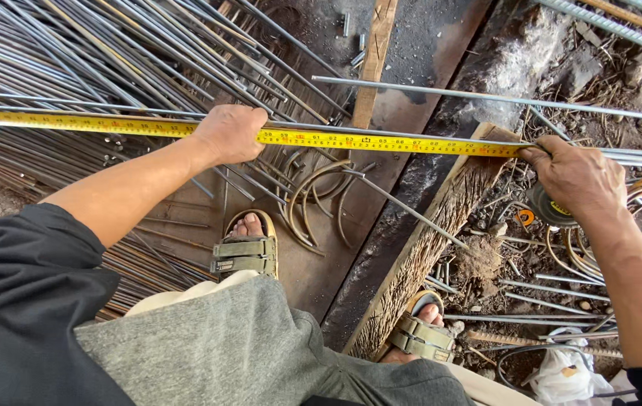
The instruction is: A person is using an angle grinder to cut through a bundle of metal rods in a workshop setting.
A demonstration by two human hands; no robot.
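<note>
A yellow tape measure blade (pixel 381 142) stretches left to right along a thin steel rod (pixel 321 128). My left hand (pixel 229 132) presses down on the blade and rod near the middle, fingers closed over them. My right hand (pixel 573 174) pinches the blade's right end against the rod at the top of a wooden block (pixel 441 225), and holds the round tape measure case (pixel 550 209) under the palm.
A big pile of long steel rods (pixel 88 53) fills the upper left. Bent curved rods (pixel 313 199) lie on a rusty plate beside my sandalled left foot (pixel 247 248). A wooden slat (pixel 373 60) runs upward. Loose rods and a white bag (pixel 565 372) lie at the right.
</note>
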